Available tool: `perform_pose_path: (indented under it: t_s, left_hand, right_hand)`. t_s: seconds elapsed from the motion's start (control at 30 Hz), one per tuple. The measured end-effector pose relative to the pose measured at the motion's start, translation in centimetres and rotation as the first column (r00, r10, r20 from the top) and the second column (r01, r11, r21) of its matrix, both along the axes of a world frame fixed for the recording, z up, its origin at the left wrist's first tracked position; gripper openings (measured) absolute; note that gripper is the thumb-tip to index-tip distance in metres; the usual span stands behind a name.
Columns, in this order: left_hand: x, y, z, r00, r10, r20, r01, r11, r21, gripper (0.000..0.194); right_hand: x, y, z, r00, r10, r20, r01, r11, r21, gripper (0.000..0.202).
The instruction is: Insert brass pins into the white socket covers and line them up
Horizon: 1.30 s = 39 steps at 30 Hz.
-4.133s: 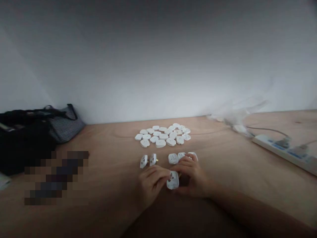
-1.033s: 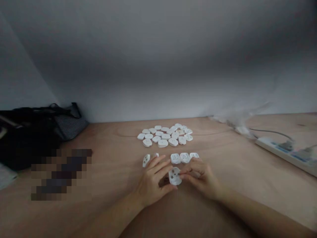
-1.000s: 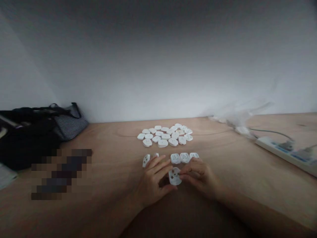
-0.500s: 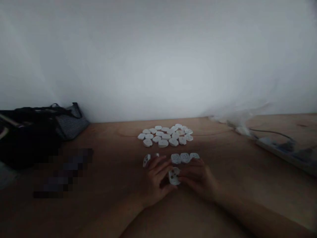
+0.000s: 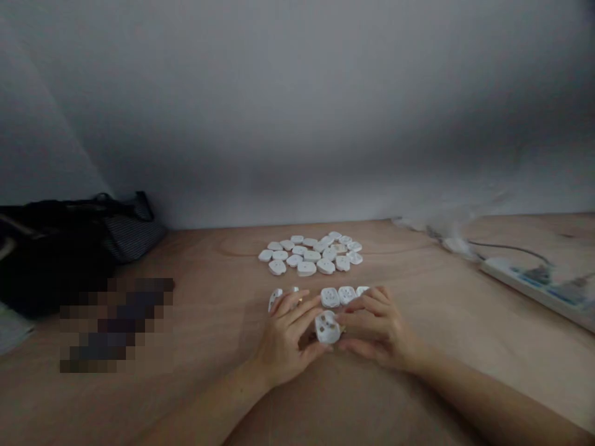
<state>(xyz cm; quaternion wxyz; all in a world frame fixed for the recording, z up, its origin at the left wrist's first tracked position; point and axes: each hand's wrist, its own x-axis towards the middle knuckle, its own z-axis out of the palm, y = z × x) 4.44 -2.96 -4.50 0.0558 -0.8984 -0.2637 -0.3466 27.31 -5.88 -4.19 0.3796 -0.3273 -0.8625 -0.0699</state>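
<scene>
A white plug housing [image 5: 328,327], with brass-coloured metal inside its openings, is held between my two hands just above the wooden table. My left hand [image 5: 289,337] curls around its left side, thumb below and fingers above. On the right side, my right hand [image 5: 377,328] has its fingers bent together close to the housing; a small yellowish bit shows by its fingertips, too small to name. Behind the hands lie similar white plug pieces [image 5: 330,297] in a short row. Another white piece [image 5: 274,299] stands tilted beyond my left fingers, partly hidden.
Several white plug covers [image 5: 306,269] lie grouped farther back on the table [image 5: 209,310]. A black bag [image 5: 60,248] stands at the left, near a blurred-out object [image 5: 123,322]. At the right are a power strip [image 5: 539,288] with a cable and clear plastic wrap [image 5: 455,232].
The picture has become brighter. The held housing has turned a little, its face now more towards me, and my right fingers have shifted slightly around its right edge.
</scene>
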Motion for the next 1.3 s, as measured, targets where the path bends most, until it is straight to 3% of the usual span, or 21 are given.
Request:
perform_pose_path:
  t_s: [0.27,0.53,0.73,0.83,0.9,1.03,1.2,1.3]
  left_hand:
    - [0.0,-0.5,0.2,1.0,0.01,-0.007,-0.01,1.0,-0.005,0.044]
    - [-0.1,0.0,-0.5,0.999,-0.039,0.002,0.039,0.999,-0.01,0.051]
    - [-0.1,-0.1,-0.5,0.999,-0.045,0.01,0.045,0.998,-0.035,0.051]
    - [-0.6,0.2,-0.1,1.0,0.02,0.012,-0.02,0.997,-0.071,0.071]
    - [-1.3,0.9,0.2,0.995,0.094,0.021,-0.092,0.992,-0.091,0.078]
    - [-3.1,2.8,0.5,0.972,0.232,0.047,-0.227,0.97,-0.089,0.067]
    - [-4.2,4.3,0.7,0.972,0.235,0.026,-0.229,0.963,-0.141,0.07]
    - [-3.8,3.6,0.9,0.964,0.243,0.105,-0.233,0.968,-0.094,0.055]
  right_hand:
    - [-0.6,-0.2,0.3,0.994,0.04,0.101,-0.04,0.999,-0.003,0.02]
    - [-1.0,0.3,-0.5,0.995,-0.009,-0.096,-0.017,0.963,-0.27,0.059]
    - [-1.4,0.3,-0.7,0.971,-0.005,-0.239,-0.106,0.886,-0.451,0.049]
    - [-1.2,0.3,-1.1,0.941,-0.059,-0.334,-0.132,0.843,-0.522,0.043]
    - [-0.9,0.6,-1.2,0.934,-0.108,-0.34,-0.1,0.836,-0.54,0.042]
    - [-1.0,2.1,-0.3,0.938,-0.205,-0.28,0.02,0.837,-0.546,0.039]
    - [-2.6,4.8,0.9,0.978,-0.19,-0.081,0.132,0.879,-0.459,0.037]
    - [-3.9,6.1,0.6,0.973,-0.23,0.02,0.218,0.886,-0.41,0.042]
